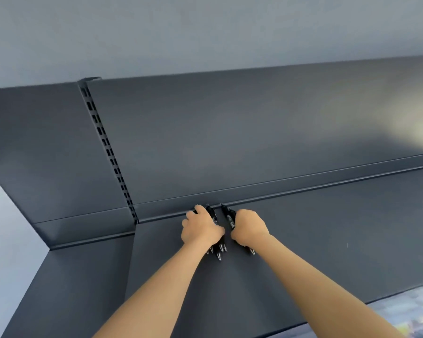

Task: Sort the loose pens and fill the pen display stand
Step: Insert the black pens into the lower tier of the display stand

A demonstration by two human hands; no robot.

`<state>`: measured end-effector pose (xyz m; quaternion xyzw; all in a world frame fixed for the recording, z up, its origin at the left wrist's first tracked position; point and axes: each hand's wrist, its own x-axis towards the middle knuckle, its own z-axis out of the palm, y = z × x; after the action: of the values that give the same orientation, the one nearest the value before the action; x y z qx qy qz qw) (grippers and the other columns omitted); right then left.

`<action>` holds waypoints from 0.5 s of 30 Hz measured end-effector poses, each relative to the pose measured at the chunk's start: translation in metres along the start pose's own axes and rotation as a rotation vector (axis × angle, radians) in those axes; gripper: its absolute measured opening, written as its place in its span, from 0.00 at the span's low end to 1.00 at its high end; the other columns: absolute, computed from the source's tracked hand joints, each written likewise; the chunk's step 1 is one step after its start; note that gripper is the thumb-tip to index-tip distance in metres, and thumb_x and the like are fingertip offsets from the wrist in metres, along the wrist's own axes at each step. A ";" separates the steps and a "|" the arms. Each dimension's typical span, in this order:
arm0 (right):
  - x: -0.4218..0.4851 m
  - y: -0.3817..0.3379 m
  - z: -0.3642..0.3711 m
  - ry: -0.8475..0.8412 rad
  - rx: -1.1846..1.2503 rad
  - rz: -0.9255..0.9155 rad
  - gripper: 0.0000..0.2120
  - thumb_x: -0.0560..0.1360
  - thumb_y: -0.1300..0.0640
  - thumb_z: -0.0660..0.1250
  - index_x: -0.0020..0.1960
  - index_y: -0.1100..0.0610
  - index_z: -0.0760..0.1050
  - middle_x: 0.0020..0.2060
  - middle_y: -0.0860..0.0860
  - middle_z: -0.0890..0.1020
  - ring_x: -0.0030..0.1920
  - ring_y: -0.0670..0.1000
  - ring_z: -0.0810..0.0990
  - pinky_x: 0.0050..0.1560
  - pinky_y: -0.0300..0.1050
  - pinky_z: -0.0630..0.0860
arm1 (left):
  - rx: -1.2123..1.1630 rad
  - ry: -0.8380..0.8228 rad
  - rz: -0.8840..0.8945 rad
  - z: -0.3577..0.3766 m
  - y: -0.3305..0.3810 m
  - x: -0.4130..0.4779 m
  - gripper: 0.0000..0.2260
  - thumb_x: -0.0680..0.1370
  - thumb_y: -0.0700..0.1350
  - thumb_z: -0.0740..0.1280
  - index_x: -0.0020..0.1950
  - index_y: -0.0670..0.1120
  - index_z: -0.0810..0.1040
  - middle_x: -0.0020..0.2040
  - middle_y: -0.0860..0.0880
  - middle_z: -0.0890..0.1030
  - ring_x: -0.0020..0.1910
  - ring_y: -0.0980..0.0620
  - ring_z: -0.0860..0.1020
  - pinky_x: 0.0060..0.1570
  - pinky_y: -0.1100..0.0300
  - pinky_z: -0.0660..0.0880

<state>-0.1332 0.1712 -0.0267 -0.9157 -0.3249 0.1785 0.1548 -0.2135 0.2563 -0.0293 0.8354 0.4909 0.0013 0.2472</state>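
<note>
Both my hands are stretched out over a dark grey shelf (327,240). My left hand (200,228) is closed around a bundle of black pens (211,213), whose metal tips (217,252) stick out below my wrist. Close beside it on the right, my right hand (249,228) grips another few black pens (228,215); one silver tip (252,251) shows under it. The clicker ends of both bundles point toward the shelf's back ledge. No pen display stand is in view.
A dark back panel (230,142) rises behind the shelf, with a slotted upright rail (108,147) at the left. A raised ledge (303,184) runs along the shelf's back. A pale wall (205,32) is above. Blurred colourful items (413,313) lie at bottom right.
</note>
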 end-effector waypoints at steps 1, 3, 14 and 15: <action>0.001 0.001 -0.002 -0.012 -0.020 0.014 0.13 0.70 0.67 0.63 0.32 0.57 0.62 0.31 0.51 0.69 0.37 0.56 0.72 0.27 0.40 0.65 | 0.003 -0.012 -0.026 0.000 0.004 0.001 0.37 0.70 0.52 0.72 0.72 0.44 0.57 0.67 0.43 0.66 0.64 0.42 0.67 0.43 0.53 0.69; 0.002 0.004 -0.005 -0.021 -0.069 0.040 0.13 0.69 0.68 0.63 0.31 0.57 0.62 0.30 0.51 0.68 0.34 0.55 0.71 0.26 0.39 0.63 | 0.020 -0.034 -0.075 0.001 0.010 0.004 0.42 0.69 0.51 0.73 0.75 0.44 0.52 0.69 0.43 0.64 0.64 0.42 0.67 0.43 0.54 0.69; -0.010 0.028 -0.013 0.012 0.823 0.188 0.12 0.76 0.59 0.60 0.37 0.56 0.58 0.32 0.55 0.65 0.28 0.50 0.57 0.27 0.41 0.53 | 0.112 0.068 -0.041 0.015 0.011 0.000 0.25 0.76 0.40 0.66 0.69 0.38 0.61 0.63 0.41 0.72 0.58 0.42 0.76 0.44 0.54 0.74; -0.014 0.028 -0.015 0.019 0.894 0.188 0.13 0.76 0.56 0.60 0.38 0.56 0.59 0.32 0.54 0.65 0.28 0.50 0.57 0.27 0.41 0.53 | 0.082 0.081 -0.006 0.013 0.007 0.000 0.19 0.76 0.38 0.65 0.65 0.38 0.64 0.61 0.41 0.74 0.55 0.42 0.77 0.42 0.54 0.73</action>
<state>-0.1218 0.1384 -0.0212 -0.7861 -0.1298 0.3062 0.5209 -0.2049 0.2481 -0.0378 0.8426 0.5027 0.0144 0.1924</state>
